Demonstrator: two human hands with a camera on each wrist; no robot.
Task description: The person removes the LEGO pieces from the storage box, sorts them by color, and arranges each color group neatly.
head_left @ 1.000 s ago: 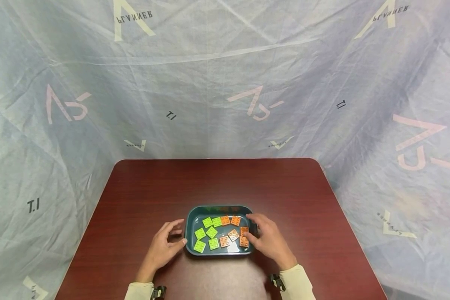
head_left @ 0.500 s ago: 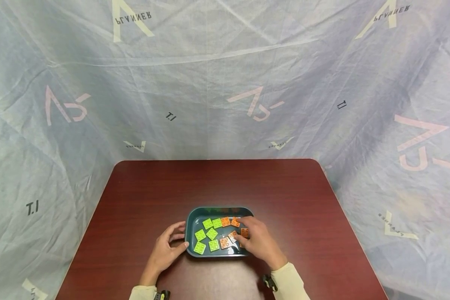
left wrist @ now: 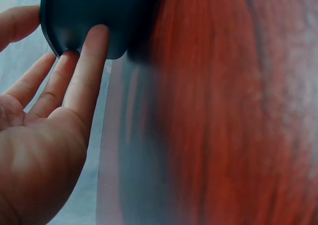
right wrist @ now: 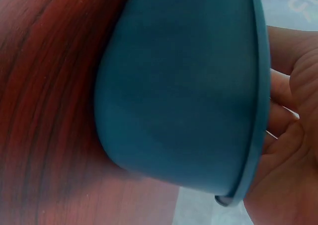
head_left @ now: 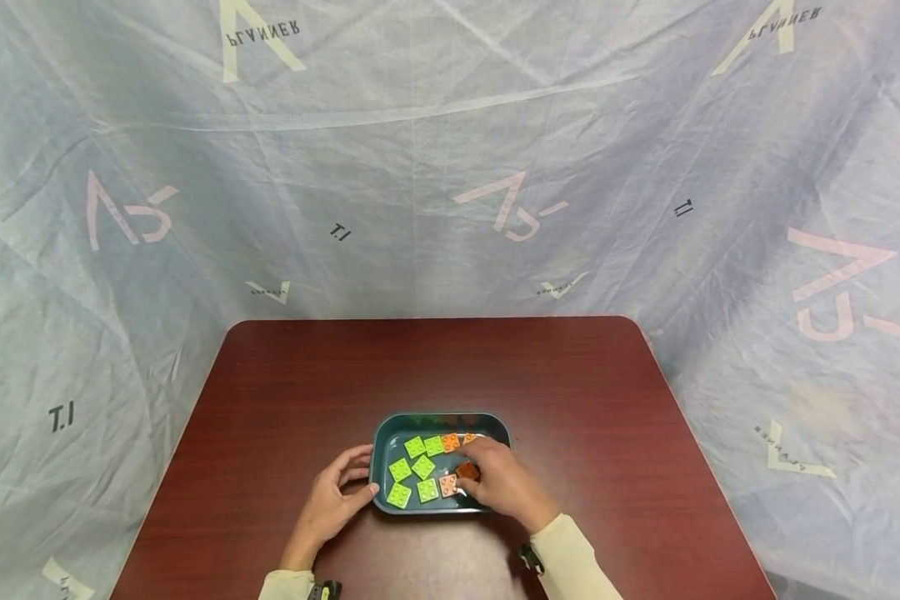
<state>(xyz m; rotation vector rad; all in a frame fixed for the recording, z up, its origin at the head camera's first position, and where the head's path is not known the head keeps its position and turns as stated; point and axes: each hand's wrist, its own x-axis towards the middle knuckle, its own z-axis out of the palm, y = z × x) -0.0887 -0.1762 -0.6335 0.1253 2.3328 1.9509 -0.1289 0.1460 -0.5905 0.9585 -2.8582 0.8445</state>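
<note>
A dark teal tray stands near me on the table, with several lime green toy building blocks on its left and orange ones toward the right. My left hand rests at the tray's left end, thumb at the near corner. In the left wrist view, its extended fingers touch the tray's outer wall. Over the right half reaches my right hand, thumb and forefinger apart beside a shaded orange block. This hand hides other orange blocks. In the right wrist view, the tray's wall covers its fingertips.
The reddish-brown wooden table extends behind the tray and to both sides. Grey printed fabric hangs along the table's back and sides. The tray's raised rim lies below my right hand.
My right hand has moved left, from the tray's right end to over the orange blocks, covering several. My left hand has shifted slightly right against the tray. The green blocks have kept their layout.
</note>
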